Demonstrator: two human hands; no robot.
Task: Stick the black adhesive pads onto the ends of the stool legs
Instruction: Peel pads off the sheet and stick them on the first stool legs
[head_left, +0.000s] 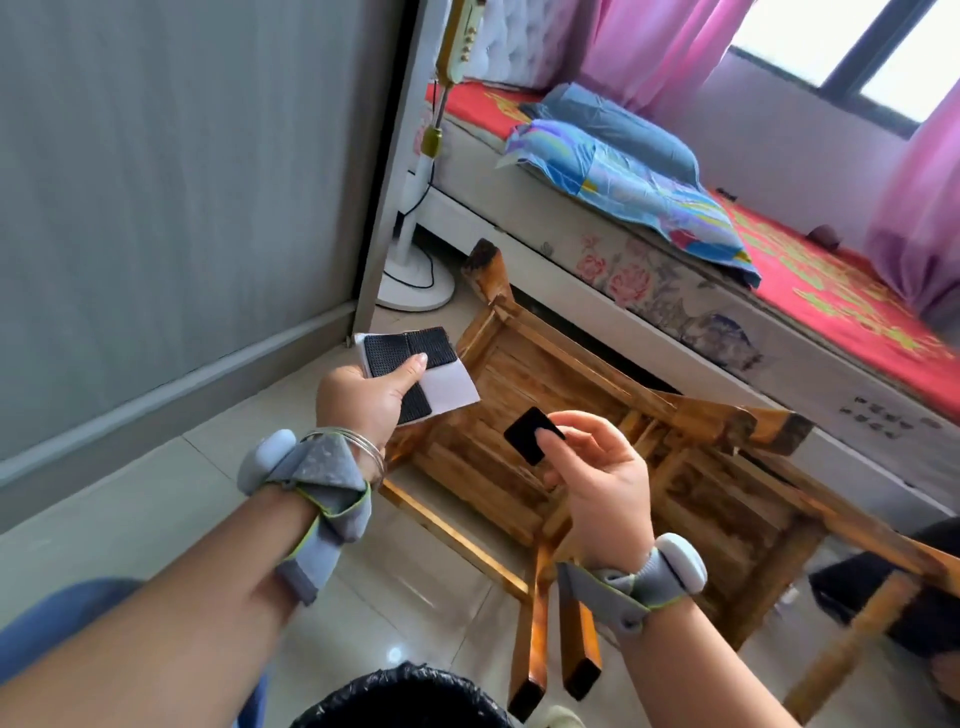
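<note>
A wooden stool (566, 374) lies overturned on the tiled floor, legs pointing outward. One leg end (483, 257) sticks up toward the bed and looks dark; another leg end (789, 428) points right. My left hand (358, 395) holds a white backing sheet with black adhesive pads (400, 364) on it, thumb pressed on top. My right hand (597, 467) pinches one single black square pad (532, 434) between thumb and fingers, held above the stool's underside. Both wrists wear grey straps.
A bed (727, 291) with a red cover and blue pillow runs along the right. A white fan base (415, 286) stands by the grey wall. A black-lined bin (405, 701) sits at the bottom edge. Two more wooden legs (556, 660) lie near it.
</note>
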